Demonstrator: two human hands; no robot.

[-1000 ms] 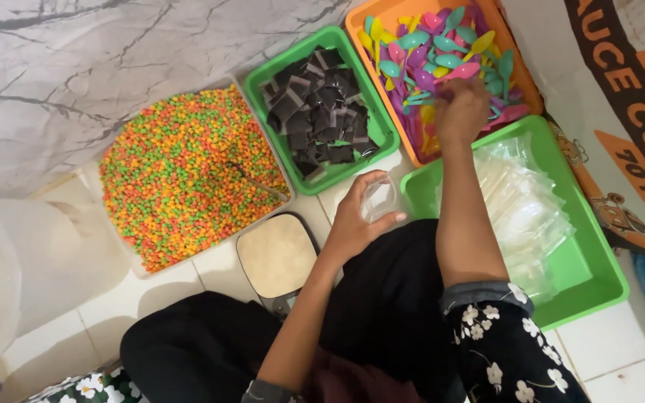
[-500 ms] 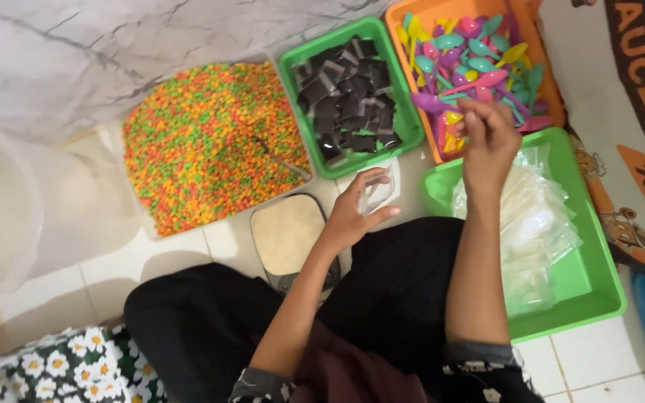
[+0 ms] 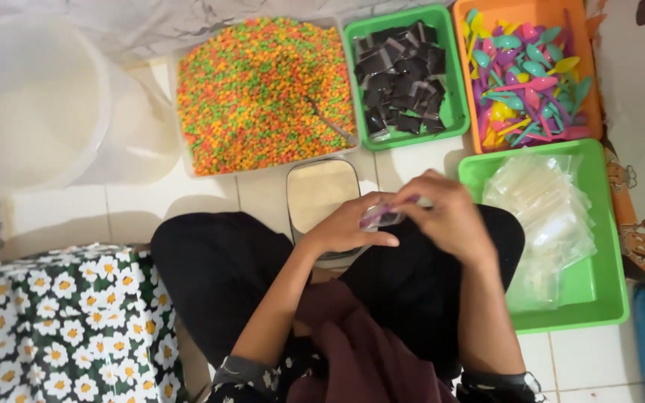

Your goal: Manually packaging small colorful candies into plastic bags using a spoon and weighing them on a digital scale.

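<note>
Your left hand [image 3: 349, 227] and right hand [image 3: 449, 220] met over lap, just in front of small beige container [image 3: 321, 195]. Both grips closed on small clear bag [image 3: 382, 217] with purple spoon inside. Bag looked light, thin, slippery; pinching at open edge seemed safest. Green tray [image 3: 591, 298] of spare bags lay right of container.

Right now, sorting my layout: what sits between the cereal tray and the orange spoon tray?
The green tray of dark packets, seen in the head view.
</note>
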